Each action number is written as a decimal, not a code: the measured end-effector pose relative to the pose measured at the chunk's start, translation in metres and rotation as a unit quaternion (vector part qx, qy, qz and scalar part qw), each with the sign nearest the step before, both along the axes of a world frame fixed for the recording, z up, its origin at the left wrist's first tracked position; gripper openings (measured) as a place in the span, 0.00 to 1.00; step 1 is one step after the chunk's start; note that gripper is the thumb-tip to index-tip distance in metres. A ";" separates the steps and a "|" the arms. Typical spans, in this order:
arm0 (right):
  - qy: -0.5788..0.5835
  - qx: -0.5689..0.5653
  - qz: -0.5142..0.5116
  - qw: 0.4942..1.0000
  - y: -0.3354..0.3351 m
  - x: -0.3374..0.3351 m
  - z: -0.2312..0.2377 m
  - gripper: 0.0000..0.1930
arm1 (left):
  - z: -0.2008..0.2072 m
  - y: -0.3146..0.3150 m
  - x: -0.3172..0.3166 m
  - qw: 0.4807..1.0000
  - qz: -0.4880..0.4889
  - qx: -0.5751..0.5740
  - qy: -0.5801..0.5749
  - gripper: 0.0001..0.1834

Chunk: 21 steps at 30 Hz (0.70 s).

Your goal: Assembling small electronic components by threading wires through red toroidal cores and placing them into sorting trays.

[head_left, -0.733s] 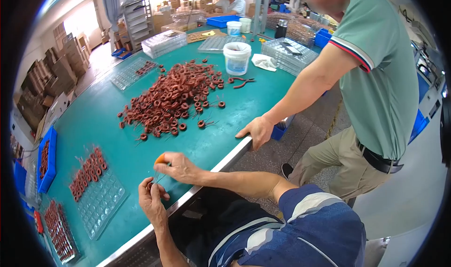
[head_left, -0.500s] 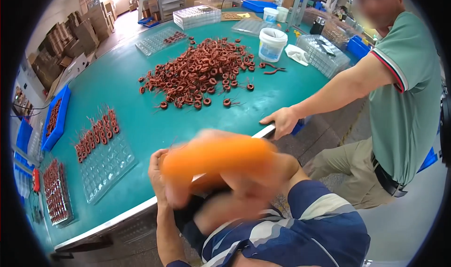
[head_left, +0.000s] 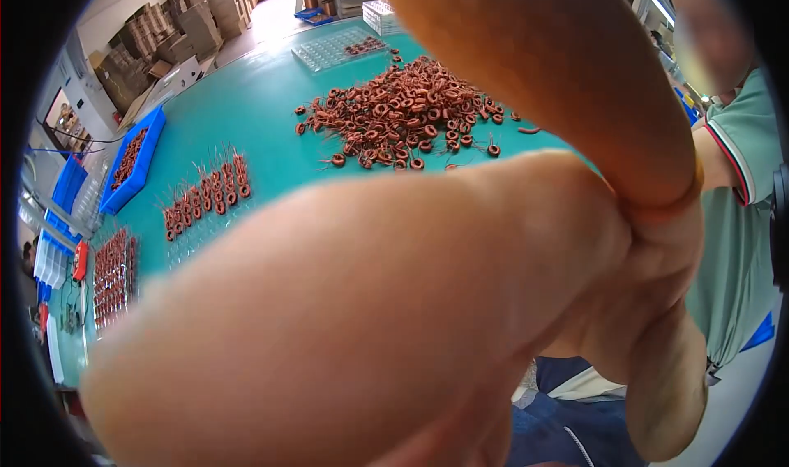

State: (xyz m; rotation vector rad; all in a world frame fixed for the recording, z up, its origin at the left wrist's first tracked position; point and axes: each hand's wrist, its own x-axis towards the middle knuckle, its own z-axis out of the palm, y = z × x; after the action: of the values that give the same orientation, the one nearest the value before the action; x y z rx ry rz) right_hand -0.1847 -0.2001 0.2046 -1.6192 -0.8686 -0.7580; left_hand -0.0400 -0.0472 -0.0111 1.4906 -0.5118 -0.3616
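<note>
Very close to the camera, my right hand (head_left: 509, 245) fills much of the view, with one long digit stretched to the left and another upward. An orange finger cover (head_left: 542, 64) seems to sit on the upward finger, ending in a rim near its base. No object shows between the parted digits, though their tips run out of view or blur. I cannot see my left hand. Behind the hand, a pile of reddish-brown wire-wound ring coils (head_left: 403, 113) lies on the green tabletop (head_left: 246, 105). The hand hides the near part of the table.
At the left stand a partly covered clear tray with coil rows (head_left: 209, 196), a fuller coil tray (head_left: 113, 278) and a blue bin (head_left: 146, 164) of coils. A clear tray (head_left: 320, 53) lies at the back. A person in a green shirt (head_left: 731, 245) stands right.
My right hand has come up much closer to the camera and spread across the view. My left hand has gone out of sight. The view has shifted, moving the table scene rightward.
</note>
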 end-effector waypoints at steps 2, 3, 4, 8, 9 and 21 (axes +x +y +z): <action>-0.005 -0.007 -0.048 0.999 -0.032 -0.013 0.004 0.21 | -0.015 0.002 0.001 0.999 0.032 -0.021 0.017 0.09; -0.006 -0.012 -0.069 0.998 -0.050 -0.018 0.006 0.21 | -0.011 0.000 0.000 0.997 0.062 -0.046 0.032 0.09; -0.004 -0.015 -0.089 0.996 -0.067 -0.020 0.007 0.21 | -0.005 0.007 -0.002 0.998 0.021 -0.052 0.038 0.10; 0.047 -0.011 -0.152 0.987 -0.043 0.018 -0.021 0.21 | 0.008 -0.005 0.007 0.997 0.034 0.015 -0.064 0.07; 0.074 -0.008 -0.174 0.982 -0.035 0.021 -0.028 0.21 | 0.015 -0.014 0.003 0.998 0.038 0.012 -0.038 0.07; 0.442 0.024 -0.188 0.877 -0.021 0.094 -0.203 0.19 | -0.011 0.000 0.005 0.993 -0.021 -0.114 0.020 0.13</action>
State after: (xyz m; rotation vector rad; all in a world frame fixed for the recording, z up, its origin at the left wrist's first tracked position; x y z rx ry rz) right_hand -0.0906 -0.2210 0.0018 -1.8474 0.1297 -0.2080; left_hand -0.0348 -0.0475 -0.0216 1.2518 -0.5347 -0.3534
